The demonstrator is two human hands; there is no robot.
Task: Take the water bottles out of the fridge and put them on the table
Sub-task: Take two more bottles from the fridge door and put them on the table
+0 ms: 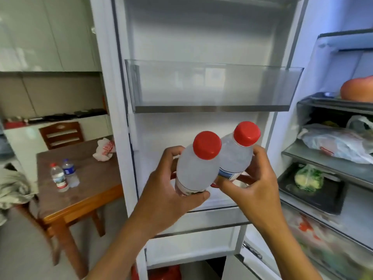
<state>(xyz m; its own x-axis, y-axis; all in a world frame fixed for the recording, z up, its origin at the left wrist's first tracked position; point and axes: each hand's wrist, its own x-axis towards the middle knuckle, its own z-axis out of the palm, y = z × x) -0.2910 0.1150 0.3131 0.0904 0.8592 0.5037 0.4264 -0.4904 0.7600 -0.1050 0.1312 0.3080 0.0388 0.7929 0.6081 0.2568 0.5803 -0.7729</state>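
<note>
I hold two frosted water bottles with red caps in front of the open fridge door (201, 37). My left hand (167, 195) grips the left bottle (196, 170) around its lower body. My right hand (256, 178) grips the right bottle (236, 154), which leans against the first. Both bottles tilt toward me, caps up. Two more water bottles (64, 175) stand on the brown wooden table (86, 190) at the left.
An empty clear door bin (212, 85) hangs above the bottles. Fridge shelves (333, 158) at the right hold bagged food, a tray of greens and an orange fruit. A crumpled white bag (105, 149) lies on the table; a wooden chair (61, 134) stands behind it.
</note>
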